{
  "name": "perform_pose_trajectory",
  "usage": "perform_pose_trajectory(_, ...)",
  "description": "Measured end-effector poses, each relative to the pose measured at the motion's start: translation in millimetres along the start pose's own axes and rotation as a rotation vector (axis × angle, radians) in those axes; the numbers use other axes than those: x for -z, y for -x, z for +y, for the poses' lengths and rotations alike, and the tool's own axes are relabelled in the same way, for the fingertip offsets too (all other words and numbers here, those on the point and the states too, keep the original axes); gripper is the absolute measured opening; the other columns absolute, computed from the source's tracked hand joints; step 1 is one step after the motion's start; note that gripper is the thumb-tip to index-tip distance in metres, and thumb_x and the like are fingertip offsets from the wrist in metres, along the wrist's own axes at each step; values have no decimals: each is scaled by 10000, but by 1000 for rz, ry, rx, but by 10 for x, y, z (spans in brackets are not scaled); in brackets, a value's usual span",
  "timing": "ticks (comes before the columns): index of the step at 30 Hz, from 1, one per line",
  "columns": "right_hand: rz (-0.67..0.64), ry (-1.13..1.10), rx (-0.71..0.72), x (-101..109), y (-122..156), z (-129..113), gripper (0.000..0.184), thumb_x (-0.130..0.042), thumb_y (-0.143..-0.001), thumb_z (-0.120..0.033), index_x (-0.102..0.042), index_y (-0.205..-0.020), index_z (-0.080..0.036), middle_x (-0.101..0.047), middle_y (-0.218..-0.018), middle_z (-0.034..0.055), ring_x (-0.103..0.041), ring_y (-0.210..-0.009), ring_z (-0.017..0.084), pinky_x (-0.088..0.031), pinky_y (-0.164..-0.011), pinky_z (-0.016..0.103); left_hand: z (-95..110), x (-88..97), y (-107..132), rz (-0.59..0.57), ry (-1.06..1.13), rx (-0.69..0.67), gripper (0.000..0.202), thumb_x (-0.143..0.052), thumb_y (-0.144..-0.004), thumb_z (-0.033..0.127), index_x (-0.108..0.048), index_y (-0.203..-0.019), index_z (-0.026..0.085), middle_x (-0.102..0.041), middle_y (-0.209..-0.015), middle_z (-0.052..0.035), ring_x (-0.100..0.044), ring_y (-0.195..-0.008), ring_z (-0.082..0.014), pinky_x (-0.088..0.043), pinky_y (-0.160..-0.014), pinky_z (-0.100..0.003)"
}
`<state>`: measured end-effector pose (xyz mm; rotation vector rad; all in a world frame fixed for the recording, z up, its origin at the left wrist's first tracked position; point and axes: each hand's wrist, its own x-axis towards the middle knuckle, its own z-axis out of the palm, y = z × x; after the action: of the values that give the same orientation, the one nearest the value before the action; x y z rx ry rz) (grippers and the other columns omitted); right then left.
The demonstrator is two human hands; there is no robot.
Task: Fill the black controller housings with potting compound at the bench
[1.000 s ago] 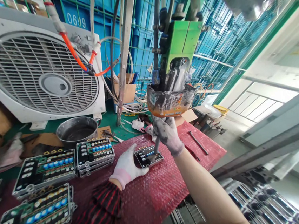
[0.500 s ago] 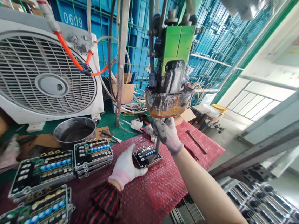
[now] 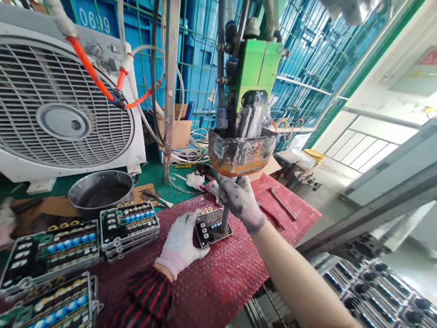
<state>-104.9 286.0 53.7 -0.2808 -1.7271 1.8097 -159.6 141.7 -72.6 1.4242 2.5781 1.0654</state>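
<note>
My left hand (image 3: 180, 245), in a white glove with a pink cuff, holds a small black circuit module (image 3: 213, 227) flat on red bubble wrap (image 3: 210, 283). My right hand (image 3: 241, 203), in a grey-stained glove, grips a hanging electric screwdriver (image 3: 227, 217) just below a paint-smeared orange bowl (image 3: 240, 151). The screwdriver's metal shaft points down at the module's right side. Its tip is hidden behind my glove or too small to make out.
Several stacked circuit modules (image 3: 130, 230) with blue lights lie left of my left hand. A metal rod (image 3: 283, 204) lies on the bubble wrap at right. Behind stand a dark metal pan (image 3: 100, 192), a white fan unit (image 3: 49, 110) and a green-and-blue mesh fence (image 3: 319, 46).
The whole scene has drifted left in view as my head turned. The small module looks slightly rotated under my left hand, and my right hand stays on the screwdriver.
</note>
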Motion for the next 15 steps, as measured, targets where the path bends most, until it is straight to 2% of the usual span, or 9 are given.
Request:
perform_pose_trajectory(5, 62, -11, 13, 40, -25, -22, 517, -765, -609, -568, -360, -584, -249, -370, -390, -120, -282, -334, 31, -257, -336, 202, 25, 22, 6, -11, -6, 3, 951, -834, -576, 289, -417, -1416, 132, -575, -1301, -160, -551, -1218, -346, -434, -1103, -482)
perform_pose_trajectory(10, 44, 63, -6, 47, -38, -36, 523, -746, -641, -579, -333, -590, -262, -370, -394, -106, -294, -339, 46, -252, -343, 222, 74, 78, 11, -32, 21, 36, 935, -801, -596, 311, -408, -1420, 108, -583, -1311, -165, -550, -1230, -327, -427, -1114, -450)
perform_pose_trajectory(15, 24, 67, -17, 23, -44, -94, 528, -733, -689, -597, -327, -638, -264, -376, -422, -106, -335, -366, 65, -279, -371, 234, 162, 163, 12, -172, -11, 74, 1018, -785, -569, 429, -395, -1433, 60, -595, -1286, -189, -573, -1194, -346, -429, -1103, -456)
